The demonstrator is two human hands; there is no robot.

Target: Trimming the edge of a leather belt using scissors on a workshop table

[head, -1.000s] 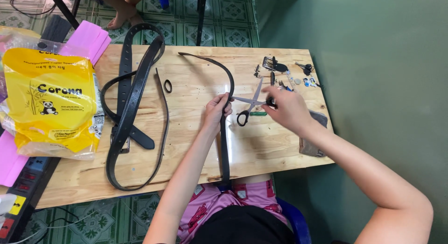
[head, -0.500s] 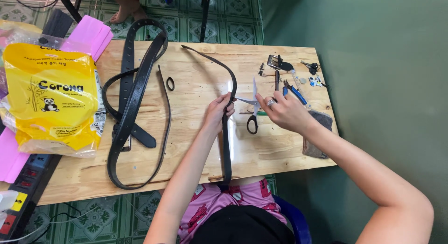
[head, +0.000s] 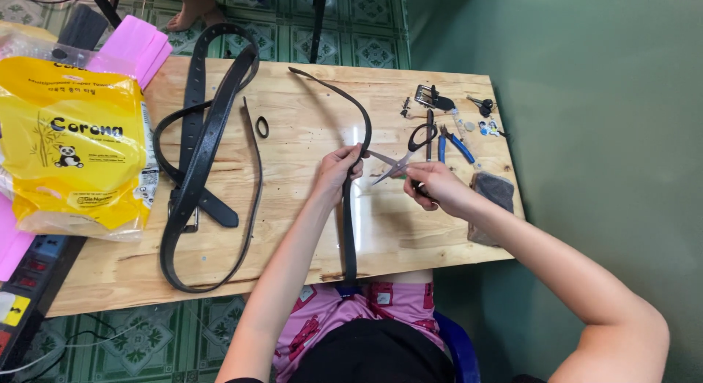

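Since a moment ago the scissors [head: 401,160] have swung round in the right hand [head: 433,187]: the blades, which then lay flat and shut near the tabletop's right edge, are now parted and point left at the black strap [head: 350,207], their tips just short of it. The left hand [head: 338,170] has hardly shifted and keeps its fingers clamped together on the strap, pinching it at the spot where the blades aim, seemingly to hold that stretch steady and raised a little off the wood. From there the strap runs straight down to the near edge of the tabletop [head: 293,244] and arcs away toward the far edge. The right hand is closed through the scissor loops, wrist bent inward, forearm coming in from the near right corner; the left forearm reaches up from the near edge, almost parallel to the strap. Wider black belts [head: 198,163] lie coiled toward the left side, a small loop [head: 262,127] beside them, and blue-handled pliers [head: 455,143] with small hardware rest at the far right corner.
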